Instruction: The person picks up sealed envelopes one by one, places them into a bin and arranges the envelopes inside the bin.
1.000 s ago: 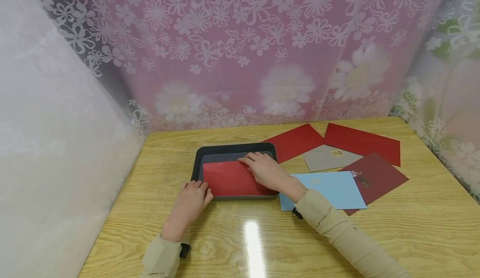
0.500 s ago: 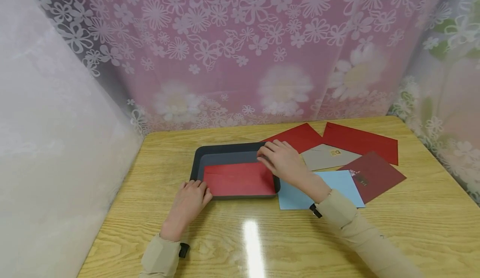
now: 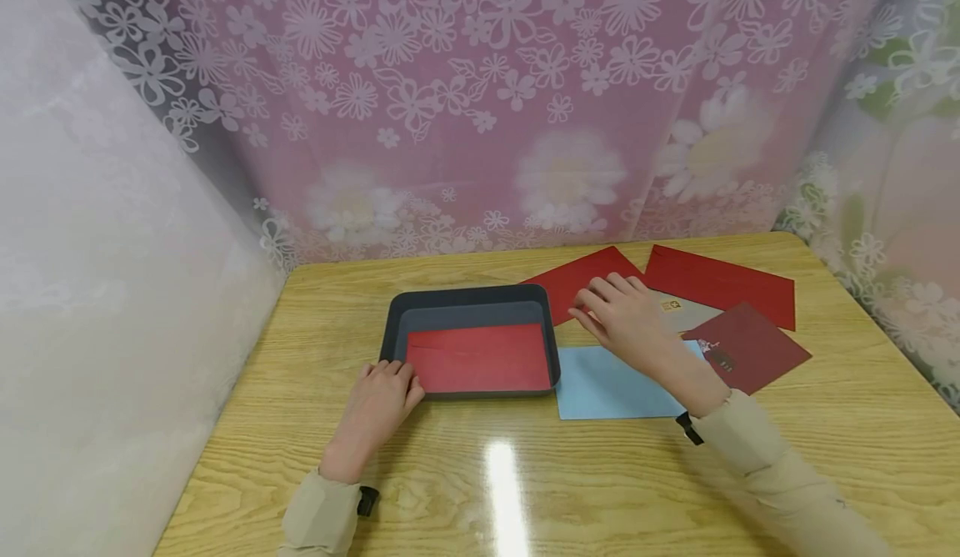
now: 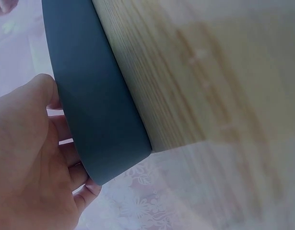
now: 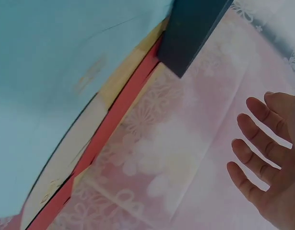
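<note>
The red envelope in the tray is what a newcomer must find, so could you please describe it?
On the wooden table, find the dark rectangular tray whose near left corner the left hand touches. The red envelope lies in its near part. It alone shows inside; the other red envelopes lie outside.

A glossy yellow wood-grain desk carries a dark grey rectangular tray with rounded corners. On the tray's right lie a light blue rectangular paper envelope, partly covering a maroon paper envelope, and, farther back, a greyish paper envelope beside two flat red paper envelopes.
</note>
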{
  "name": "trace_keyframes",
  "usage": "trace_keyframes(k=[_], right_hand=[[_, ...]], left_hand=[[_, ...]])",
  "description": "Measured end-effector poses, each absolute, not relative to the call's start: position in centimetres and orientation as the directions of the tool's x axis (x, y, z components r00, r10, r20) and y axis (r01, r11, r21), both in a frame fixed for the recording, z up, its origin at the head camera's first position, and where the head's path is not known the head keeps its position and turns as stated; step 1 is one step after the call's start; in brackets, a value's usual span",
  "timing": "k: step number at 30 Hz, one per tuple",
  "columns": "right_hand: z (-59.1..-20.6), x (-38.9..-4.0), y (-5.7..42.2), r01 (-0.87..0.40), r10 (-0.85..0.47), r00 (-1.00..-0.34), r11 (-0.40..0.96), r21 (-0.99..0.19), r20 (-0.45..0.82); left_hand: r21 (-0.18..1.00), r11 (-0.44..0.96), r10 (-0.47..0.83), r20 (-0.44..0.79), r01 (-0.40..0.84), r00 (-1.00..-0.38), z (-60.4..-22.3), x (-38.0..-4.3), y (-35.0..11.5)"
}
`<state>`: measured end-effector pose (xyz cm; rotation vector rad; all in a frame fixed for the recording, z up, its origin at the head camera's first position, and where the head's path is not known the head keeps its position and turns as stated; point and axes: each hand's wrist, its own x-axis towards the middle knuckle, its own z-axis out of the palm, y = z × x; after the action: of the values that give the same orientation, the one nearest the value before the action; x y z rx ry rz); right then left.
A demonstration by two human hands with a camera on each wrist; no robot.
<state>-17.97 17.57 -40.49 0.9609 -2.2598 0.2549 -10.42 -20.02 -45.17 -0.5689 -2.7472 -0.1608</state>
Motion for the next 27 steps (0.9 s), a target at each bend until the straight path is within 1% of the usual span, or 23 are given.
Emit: trace_keyframes(k=[4,9,16,22,27], right_hand=[[-41.0,-17.4,19.7,-0.692,-0.577,-0.569,0.721,0.039,0.586],[-42.2,-16.8,22.1,-0.666,-0.593,-0.619,0.744,0.055,0.514],[-43.8,-16.0,24.4,-0.619,-0.577,-0.735,0.785,-0.006,0.355],[-44.6,-15.6,25.3,-0.597,-0.571,-0.777,0.802,-0.021,0.265],[-44.9,-15.6,25.5,-0.583,-0.561,-0.798,0.811,-0.045,0.220]], left_hand=[[0.035,0.912,0.372,0.349,0.409,-0.860,-45.1,-10.4,-20.1],[0.024,0.909,0.379,0.371,0.416,-0.848,-45.1,-10.3,-20.1],[0.030,0.912,0.372,0.358,0.409,-0.857,-45.2,-10.3,-20.1],[0.041,0.913,0.368,0.349,0.407,-0.862,-45.1,-10.4,-20.1],[0.048,0.917,0.361,0.319,0.395,-0.876,-45.1,-10.4,-20.0]])
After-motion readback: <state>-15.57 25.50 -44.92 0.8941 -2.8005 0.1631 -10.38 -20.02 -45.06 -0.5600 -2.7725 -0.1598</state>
